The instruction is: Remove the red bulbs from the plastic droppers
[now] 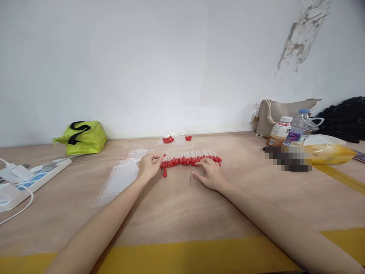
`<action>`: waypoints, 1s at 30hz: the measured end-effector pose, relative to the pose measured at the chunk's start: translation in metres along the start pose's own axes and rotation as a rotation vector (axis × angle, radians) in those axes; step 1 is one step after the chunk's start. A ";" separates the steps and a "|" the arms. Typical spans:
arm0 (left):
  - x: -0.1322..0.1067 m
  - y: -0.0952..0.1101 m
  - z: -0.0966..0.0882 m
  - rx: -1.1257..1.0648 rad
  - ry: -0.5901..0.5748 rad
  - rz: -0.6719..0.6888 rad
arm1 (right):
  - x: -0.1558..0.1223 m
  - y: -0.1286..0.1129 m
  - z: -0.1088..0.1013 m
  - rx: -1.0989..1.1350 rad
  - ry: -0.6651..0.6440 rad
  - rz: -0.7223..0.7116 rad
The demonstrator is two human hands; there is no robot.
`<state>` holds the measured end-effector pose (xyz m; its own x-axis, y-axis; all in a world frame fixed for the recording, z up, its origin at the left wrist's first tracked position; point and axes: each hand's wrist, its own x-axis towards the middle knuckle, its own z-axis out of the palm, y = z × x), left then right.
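A row of small red drop-shaped pieces, with thin pale stems or threads pointing away from me, lies across the middle of the table. At the row's left end my left hand has its thumb and forefinger pinched together on one red piece. Resting on the right part of the row, my right hand has its fingers spread and its thumb apart. One loose red piece lies just in front of the row. Between my hands a thin dark line runs along the tabletop; I cannot make out what it is.
Clear plastic bags lie left of my left hand. More red pieces rest on clear plastic by the wall. A power strip and lime-green bag are left; bottles and a yellow packet stand right.
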<state>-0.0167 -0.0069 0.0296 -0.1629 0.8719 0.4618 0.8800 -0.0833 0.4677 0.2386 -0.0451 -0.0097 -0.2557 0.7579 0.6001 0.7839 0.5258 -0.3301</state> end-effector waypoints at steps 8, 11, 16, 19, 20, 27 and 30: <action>-0.033 0.011 0.006 -0.270 -0.103 0.335 | -0.001 0.001 0.001 -0.087 0.152 -0.049; -0.047 0.020 0.013 -0.300 -0.165 0.385 | -0.001 -0.001 -0.003 -0.155 0.075 -0.190; -0.059 0.026 0.013 -0.245 -0.212 0.392 | -0.001 -0.001 0.000 -0.102 -0.018 -0.319; -0.060 0.026 0.013 -0.238 -0.209 0.382 | 0.000 -0.001 0.002 -0.083 -0.024 -0.313; -0.060 0.026 0.012 -0.231 -0.209 0.389 | 0.000 -0.001 0.002 -0.087 -0.027 -0.308; -0.064 0.030 0.012 -0.113 -0.163 0.593 | -0.001 -0.007 0.000 -0.123 -0.044 -0.352; -0.065 0.031 0.013 -0.088 -0.174 0.653 | -0.001 -0.009 -0.001 -0.108 -0.043 -0.390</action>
<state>0.0273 -0.0598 0.0046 0.4697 0.6941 0.5455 0.7327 -0.6512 0.1977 0.2325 -0.0504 -0.0069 -0.5670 0.5264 0.6336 0.6777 0.7353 -0.0045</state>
